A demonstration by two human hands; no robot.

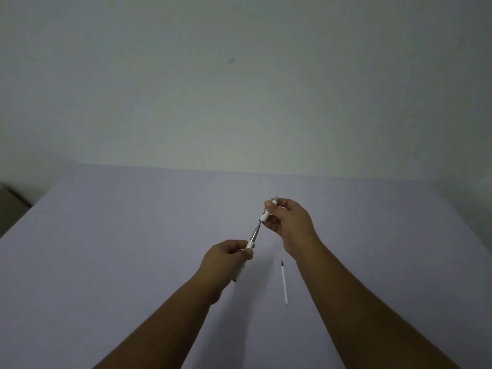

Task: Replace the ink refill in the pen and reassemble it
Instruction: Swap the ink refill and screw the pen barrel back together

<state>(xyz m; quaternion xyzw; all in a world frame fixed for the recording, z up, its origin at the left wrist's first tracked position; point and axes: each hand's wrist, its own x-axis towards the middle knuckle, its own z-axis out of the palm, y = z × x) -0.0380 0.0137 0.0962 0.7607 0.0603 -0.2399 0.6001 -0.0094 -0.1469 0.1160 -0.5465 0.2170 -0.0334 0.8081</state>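
Gripping the white pen barrel [246, 255] in a closed fist, the left hand [226, 258] angles its grey tapered tip up and to the right, above the pale lilac table [106, 249]. Farther off and to the right, the right hand [288, 222] pinches the white cap [266, 215] between thumb and fingers, its open end just at the pen's tip (touching or not, I cannot tell). A loose ink refill [284, 282] lies on the table near the right forearm.

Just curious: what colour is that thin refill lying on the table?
The refill is white with a dark tip, seen in the head view.
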